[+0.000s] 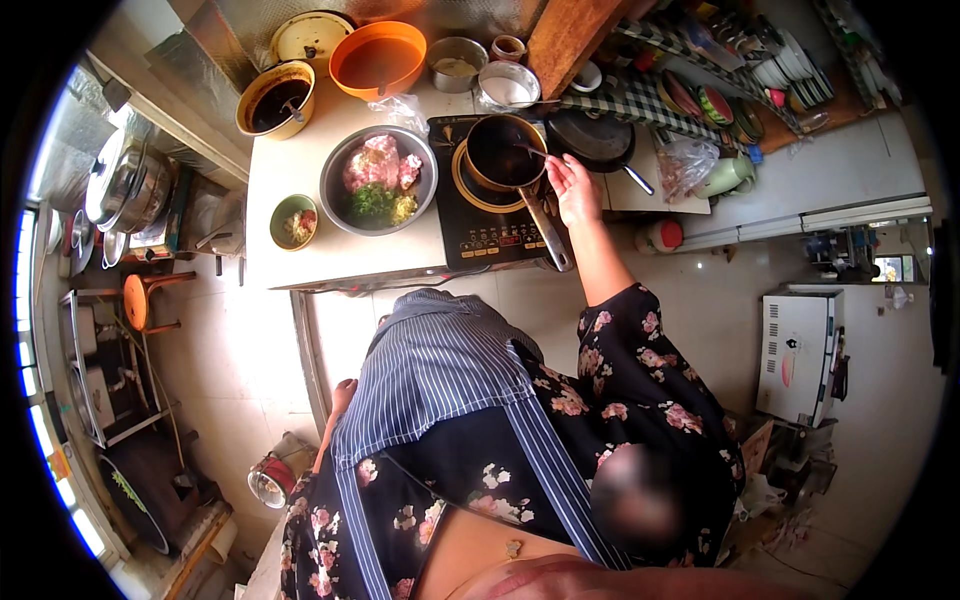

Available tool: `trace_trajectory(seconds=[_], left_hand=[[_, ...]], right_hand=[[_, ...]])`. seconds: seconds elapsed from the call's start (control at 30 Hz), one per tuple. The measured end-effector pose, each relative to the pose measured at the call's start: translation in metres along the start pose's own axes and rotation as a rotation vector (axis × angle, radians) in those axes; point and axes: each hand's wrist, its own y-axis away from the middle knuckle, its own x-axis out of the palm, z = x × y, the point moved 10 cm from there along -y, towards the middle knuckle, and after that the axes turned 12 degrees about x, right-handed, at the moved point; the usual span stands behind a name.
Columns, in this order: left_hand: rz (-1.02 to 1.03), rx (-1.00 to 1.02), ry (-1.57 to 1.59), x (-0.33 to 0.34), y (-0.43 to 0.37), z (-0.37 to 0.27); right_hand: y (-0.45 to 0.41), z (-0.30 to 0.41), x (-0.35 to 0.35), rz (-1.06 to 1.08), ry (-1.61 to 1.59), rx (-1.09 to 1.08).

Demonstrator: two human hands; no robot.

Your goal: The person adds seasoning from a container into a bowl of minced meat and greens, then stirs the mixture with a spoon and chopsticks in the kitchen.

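My right hand grips the thin handle of a utensil whose far end dips into a saucepan of dark liquid. The saucepan rests on a black induction cooker, its long handle pointing towards me. Beside the cooker, a steel bowl holds raw minced meat, chopped green herbs and a small yellowish minced heap. A small green bowl with chopped bits stands to its left. My left hand hangs low by the striped apron, its fingers curled and partly hidden; I cannot tell whether it holds anything.
At the back stand a yellow pot with dark contents and a ladle, an orange basin and metal containers. A frying pan lies right of the cooker. A stool stands on the left floor, a white cabinet at right.
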Motion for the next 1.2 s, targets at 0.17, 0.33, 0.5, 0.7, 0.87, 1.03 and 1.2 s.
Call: trace_trajectory(seconds=[0.17, 0.33, 0.5, 0.7, 0.87, 1.03, 1.2], left_hand=[[0.011, 0.030, -0.036, 0.001, -0.011, 0.003], [0.043, 0.056, -0.034, 0.001, -0.024, -0.009], [0.019, 0.052, 0.066, 0.000, -0.031, -0.004], [0.033, 0.041, 0.178, 0.001, -0.036, -0.016], [0.050, 0.114, -0.019, 0.007, -0.049, -0.003], [0.075, 0.131, -0.105, 0.014, -0.052, 0.011], [0.083, 0.126, -0.123, 0.013, -0.049, 0.005]], right_hand=[[0.019, 0.006, -0.025, -0.065, -0.125, -0.017], [0.045, 0.001, -0.034, -0.134, -0.163, 0.011], [0.057, -0.009, -0.025, -0.096, -0.062, 0.056], [0.076, 0.007, 0.012, 0.014, 0.492, -0.199], [0.079, -0.001, 0.021, 0.077, 0.734, -0.363], [0.079, -0.018, 0.033, 0.044, 1.004, -0.570], [0.082, -0.037, 0.041, -0.001, 1.189, -0.631]])
